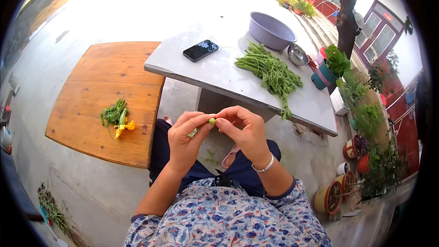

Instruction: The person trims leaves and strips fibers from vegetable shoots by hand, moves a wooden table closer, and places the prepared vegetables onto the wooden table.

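Above my lap, my left hand [188,131] pinches a small green vegetable piece [212,120] between thumb and forefinger. My right hand [247,130], a silver bangle at its wrist, meets it from the other side, thumb and forefinger closed at the piece's edge. A bit of pale green [192,133] shows under the left fingers; its kind is hidden. Beyond my hands, a heap of leafy green vine stems [270,69] lies on the grey table [219,82]. On the wooden table [91,105] to the left are a small pile of green trimmings [113,113] and a yellow blossom [124,129].
A black phone [200,50], a purple basin [273,31] and a metal bowl [297,55] stand or lie on the grey table. A potted plant [330,68] is by its right end. More flowerpots [328,197] line the right side. A tree trunk [348,13] rises behind.
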`<state>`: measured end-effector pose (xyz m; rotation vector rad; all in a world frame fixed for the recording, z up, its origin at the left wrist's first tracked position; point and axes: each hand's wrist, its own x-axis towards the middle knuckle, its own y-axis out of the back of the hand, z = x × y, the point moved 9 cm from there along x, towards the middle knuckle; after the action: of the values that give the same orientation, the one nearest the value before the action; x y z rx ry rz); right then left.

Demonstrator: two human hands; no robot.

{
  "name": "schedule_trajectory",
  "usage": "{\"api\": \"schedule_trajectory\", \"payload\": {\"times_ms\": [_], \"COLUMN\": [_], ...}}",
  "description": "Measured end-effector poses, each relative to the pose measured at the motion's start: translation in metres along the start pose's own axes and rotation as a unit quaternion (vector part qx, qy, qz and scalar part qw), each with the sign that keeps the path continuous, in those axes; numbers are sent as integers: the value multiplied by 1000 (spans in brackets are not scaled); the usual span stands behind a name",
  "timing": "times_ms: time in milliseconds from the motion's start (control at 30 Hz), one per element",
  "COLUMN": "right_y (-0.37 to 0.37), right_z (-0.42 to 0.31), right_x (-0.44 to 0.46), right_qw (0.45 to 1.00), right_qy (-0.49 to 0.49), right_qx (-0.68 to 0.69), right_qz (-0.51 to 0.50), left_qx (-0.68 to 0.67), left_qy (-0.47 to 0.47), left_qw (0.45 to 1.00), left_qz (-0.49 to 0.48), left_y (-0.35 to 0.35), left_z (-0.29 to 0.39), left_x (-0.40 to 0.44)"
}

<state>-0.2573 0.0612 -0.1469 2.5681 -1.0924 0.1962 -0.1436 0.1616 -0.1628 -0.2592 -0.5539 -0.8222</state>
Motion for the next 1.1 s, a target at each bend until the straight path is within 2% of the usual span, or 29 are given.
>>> {"api": "schedule_trajectory", "payload": {"times_ms": [67, 100, 167, 500, 600, 667, 867, 967, 1033, 1100], "right_y": [3, 4, 9, 18, 15, 3, -21, -35, -45, -52], "right_z": [0, 3, 6, 55, 66, 72, 84, 103, 119, 134], "right_x": [-2, -3, -7, -11, -8, -2, 24, 45, 57, 69], "right_qw": [1000, 1000, 999, 986, 977, 951, 944, 930, 911, 882], "right_qy": [4, -5, -8, -129, -150, -186, -208, -225, -265, -292], "right_qx": [1, 20, 43, 90, 127, 228, 232, 257, 277, 333], "right_qz": [8, 8, 5, -59, -77, -99, -112, -134, -152, -160], "left_qx": [107, 108, 166, 268, 239, 211, 230, 206, 175, 178], "left_qy": [-96, -96, -165, -226, -192, -160, -157, -108, -52, -38], "left_qw": [990, 989, 972, 934, 949, 961, 958, 971, 983, 983], "left_qz": [9, 9, -1, -70, -76, -77, -71, -51, -13, -8], "left_y": [0, -1, -8, -34, -34, -30, -15, -5, 3, 0], "left_z": [16, 15, 26, 13, 3, -7, -23, -44, -65, -81], "left_x": [1, 1, 0, -9, -8, -6, 10, 24, 35, 44]}}
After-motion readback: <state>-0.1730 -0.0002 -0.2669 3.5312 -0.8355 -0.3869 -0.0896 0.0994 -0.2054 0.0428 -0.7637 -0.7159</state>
